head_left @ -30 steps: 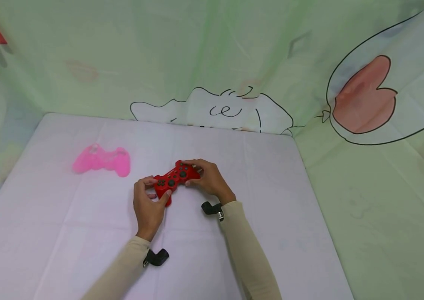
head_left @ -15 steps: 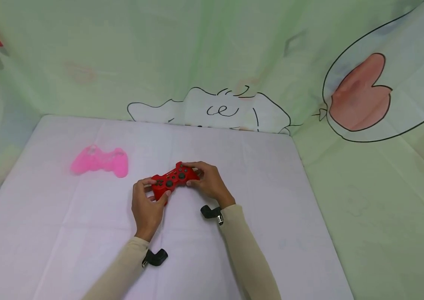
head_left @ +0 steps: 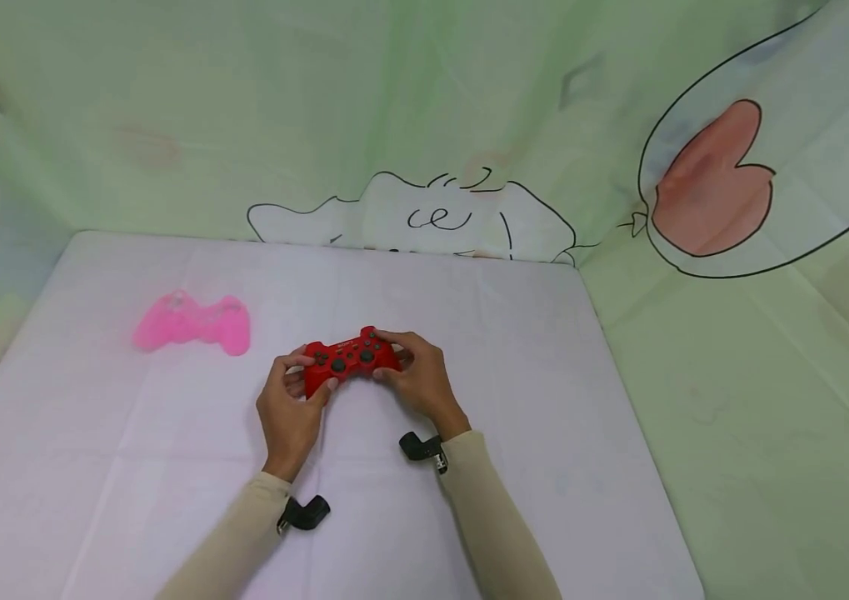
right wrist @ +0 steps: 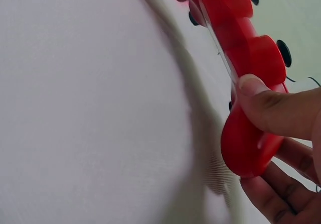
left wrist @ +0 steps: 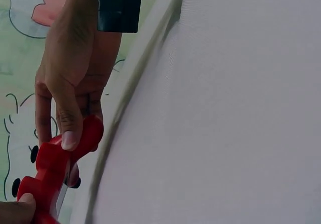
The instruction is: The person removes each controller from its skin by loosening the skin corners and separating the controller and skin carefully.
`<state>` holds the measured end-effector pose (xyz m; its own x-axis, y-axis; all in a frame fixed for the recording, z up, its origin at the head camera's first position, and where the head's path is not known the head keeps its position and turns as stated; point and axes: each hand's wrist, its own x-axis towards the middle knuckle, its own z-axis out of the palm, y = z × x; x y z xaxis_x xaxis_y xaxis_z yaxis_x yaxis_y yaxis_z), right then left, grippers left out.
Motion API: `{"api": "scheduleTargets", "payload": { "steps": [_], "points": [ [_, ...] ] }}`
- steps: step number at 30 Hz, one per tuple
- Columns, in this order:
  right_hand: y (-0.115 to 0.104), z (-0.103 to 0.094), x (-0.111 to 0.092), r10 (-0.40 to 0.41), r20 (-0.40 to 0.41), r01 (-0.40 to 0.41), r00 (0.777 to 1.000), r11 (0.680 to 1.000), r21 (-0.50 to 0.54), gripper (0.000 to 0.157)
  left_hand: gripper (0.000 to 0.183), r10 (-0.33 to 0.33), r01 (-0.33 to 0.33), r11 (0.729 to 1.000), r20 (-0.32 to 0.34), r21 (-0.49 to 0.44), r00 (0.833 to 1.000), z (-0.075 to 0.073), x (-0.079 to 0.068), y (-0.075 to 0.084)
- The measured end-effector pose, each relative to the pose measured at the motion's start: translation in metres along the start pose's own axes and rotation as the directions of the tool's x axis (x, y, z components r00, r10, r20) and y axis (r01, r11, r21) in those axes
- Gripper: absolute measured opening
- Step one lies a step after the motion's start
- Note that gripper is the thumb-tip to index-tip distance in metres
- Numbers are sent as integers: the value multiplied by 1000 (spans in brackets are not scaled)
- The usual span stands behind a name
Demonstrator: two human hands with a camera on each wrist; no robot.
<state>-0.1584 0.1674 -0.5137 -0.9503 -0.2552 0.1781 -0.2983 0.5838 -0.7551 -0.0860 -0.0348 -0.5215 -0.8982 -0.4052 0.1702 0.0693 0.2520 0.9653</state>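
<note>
A red game controller (head_left: 352, 357) with dark thumbsticks and buttons is held between both hands over the middle of the table. At its left grip, my left hand (head_left: 289, 421) pinches it, thumb at the near edge and fingers at the far side. My right hand (head_left: 424, 379) grips the other end the same way. In the left wrist view the controller (left wrist: 47, 166) is seen edge-on, with its sticks to the left. Thumb and curled fingers hold the rounded grip of the controller (right wrist: 241, 48) in the right wrist view. Its underside is mostly hidden.
A translucent pink gamepad-shaped cover (head_left: 195, 323) lies at the table's back left. White cloth covers the table (head_left: 529, 467). Green printed curtains (head_left: 304, 100) stand behind and beside it. Each wrist wears a small black camera (head_left: 307, 512).
The controller has turned from a slant to nearly level, its left end rising a little in the head view. Both hands keep their hold, the right one shifting slightly nearer the person.
</note>
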Motion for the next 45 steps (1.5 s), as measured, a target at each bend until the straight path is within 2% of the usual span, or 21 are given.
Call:
{"api": "scheduleTargets", "payload": {
  "steps": [9,16,25,33,38,45],
  "points": [
    [-5,-14,8,-30,-116,32,993,999,16,65,36,85,-84,996,35,-34,996,10,23,11],
    [-5,-25,18,14,-161,-12,987,1000,13,65,37,112,-106,992,87,-69,990,23,44,22],
    [3,-36,31,72,-238,-75,968,997,0,61,35,73,-63,996,186,-58,980,44,75,26],
    [16,-39,41,143,-247,-154,958,988,-24,62,36,31,-21,999,248,-45,968,64,93,21],
    [22,-39,42,188,-245,-200,951,980,-25,61,37,-29,33,999,292,-10,956,73,99,18],
    [30,-37,40,241,-235,-252,942,967,-17,62,36,-56,47,998,307,36,950,79,98,13]
  ]
}}
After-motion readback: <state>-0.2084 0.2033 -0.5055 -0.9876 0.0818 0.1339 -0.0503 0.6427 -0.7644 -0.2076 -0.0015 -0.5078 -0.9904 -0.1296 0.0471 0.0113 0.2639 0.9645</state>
